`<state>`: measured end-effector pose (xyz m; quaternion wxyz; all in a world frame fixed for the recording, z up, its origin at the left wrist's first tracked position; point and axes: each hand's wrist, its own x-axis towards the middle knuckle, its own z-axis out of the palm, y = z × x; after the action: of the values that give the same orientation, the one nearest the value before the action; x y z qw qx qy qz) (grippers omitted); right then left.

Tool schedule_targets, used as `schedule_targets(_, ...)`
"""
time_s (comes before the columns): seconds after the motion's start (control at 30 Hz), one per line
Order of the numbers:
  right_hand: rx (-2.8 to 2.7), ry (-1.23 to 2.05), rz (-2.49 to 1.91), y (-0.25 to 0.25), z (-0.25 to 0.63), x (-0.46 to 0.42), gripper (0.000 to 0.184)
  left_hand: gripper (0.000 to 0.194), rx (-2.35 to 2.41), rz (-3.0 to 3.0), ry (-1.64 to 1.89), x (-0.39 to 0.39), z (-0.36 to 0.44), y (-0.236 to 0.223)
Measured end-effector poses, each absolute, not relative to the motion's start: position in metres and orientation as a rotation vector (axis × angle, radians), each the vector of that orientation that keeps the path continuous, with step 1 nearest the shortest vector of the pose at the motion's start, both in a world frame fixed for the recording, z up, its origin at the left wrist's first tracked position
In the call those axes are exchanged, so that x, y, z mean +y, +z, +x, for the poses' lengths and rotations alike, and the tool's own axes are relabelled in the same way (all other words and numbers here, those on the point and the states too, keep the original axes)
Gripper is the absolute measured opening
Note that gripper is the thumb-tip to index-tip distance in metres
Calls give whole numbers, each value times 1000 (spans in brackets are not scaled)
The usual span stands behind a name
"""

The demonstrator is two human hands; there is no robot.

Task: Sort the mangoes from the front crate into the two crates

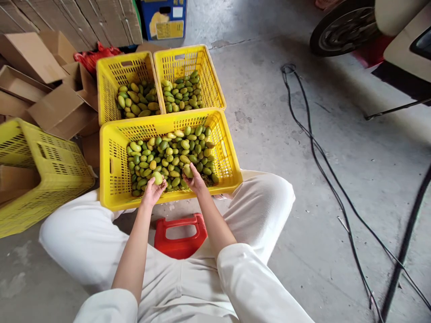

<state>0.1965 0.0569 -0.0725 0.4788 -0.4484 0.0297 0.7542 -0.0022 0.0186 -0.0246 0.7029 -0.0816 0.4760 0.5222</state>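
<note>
Indoors, a person in white clothing sits over a large yellow crate [114,167] of green and yellow fruits [168,151], with a piece in each hand. The left hand [155,190], palm turned up, holds a round pale green fruit [157,178] between thumb and curled fingers [163,184] above the crate's near side. Just beside it, the right hand [196,182] grips a second green fruit [187,170] — thumb [192,167] laid against its side, the other fingers partly hidden. The two hands are apart.

Behind the large crate stand two more yellow containers, the back left crate [105,92] and the back right crate [211,85], each holding similar fruits. At left, another crate [63,161], tilted with its opening to the side, has cardboard in it and lies near a pile of open cardboard boxes [62,110], red netting [97,56] and a blue printed box [164,18].

A red stool [180,246] shows between the person's knees. To the right, black cables [311,134] cross the grey concrete floor [259,130] — a vehicle's wheel [343,29] stands at the upper right.
</note>
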Motion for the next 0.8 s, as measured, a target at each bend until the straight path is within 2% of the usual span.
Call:
schedule_targets(0.07, 119, 1786, -1119, -73, 194, 58, 30, 10, 1068, -173, 1151, 19, -2, -26)
schedule_targets(0.23, 105, 1796, -1086, -71, 195, 60, 35, 18, 1040, -165, 1198, 20, -2, -24)
schedule_targets(0.4, 182, 1785, -1026, -69, 195, 59, 20, 30, 1069, -232, 1304, 21, -3, -23)
schedule_targets(0.5, 107, 1738, -1057, -69, 193, 58, 18, 33, 1076, -288, 1345, 21, -5, -23)
schedule_targets(0.57, 81, 1723, -1079, -69, 192, 57, 19, 28, 1061, -316, 1364, 21, -5, -23)
schedule_targets(0.7, 92, 1742, -1063, -67, 195, 57, 20, 5, 1051, -276, 1330, 19, -3, -22)
schedule_targets(0.8, 150, 1773, -1015, -63, 198, 56, 18, 4, 1024, -243, 1282, 18, -3, -19)
